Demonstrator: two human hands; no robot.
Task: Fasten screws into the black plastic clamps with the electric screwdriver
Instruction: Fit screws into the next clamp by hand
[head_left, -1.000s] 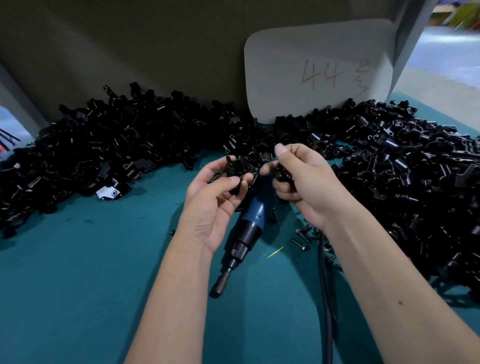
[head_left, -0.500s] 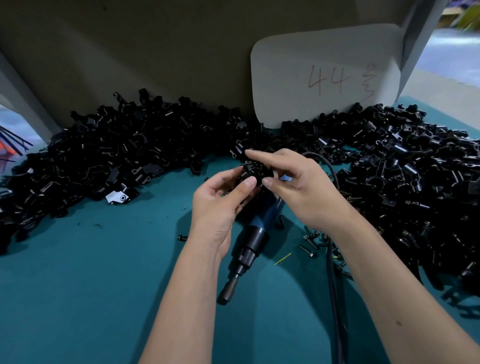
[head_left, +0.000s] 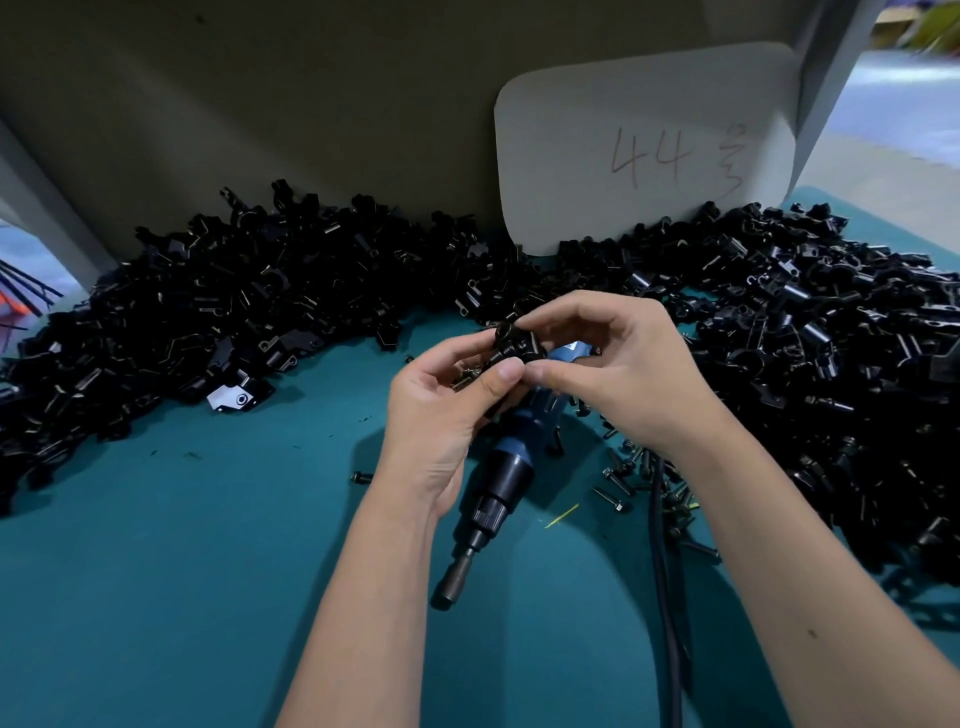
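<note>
Head view: left hand (head_left: 441, 410) and right hand (head_left: 618, 374) meet above the teal table (head_left: 156, 597), both pinching one black clamp (head_left: 514, 345) at fingertips; screw seating there not resolvable. Electric screwdriver (head_left: 498, 478) lies untouched directly beneath the hands, long axis near-to-far, bit pointing near-left, grip end under the right hand, judged nearer for pickup. Loose screws (head_left: 623, 478) just right of it. Clamp heap (head_left: 260, 301) beyond

Screwdriver (head_left: 498, 478) on table (head_left: 156, 597), clamps (head_left: 260, 312) behind, screws (head_left: 628, 478) right
</note>
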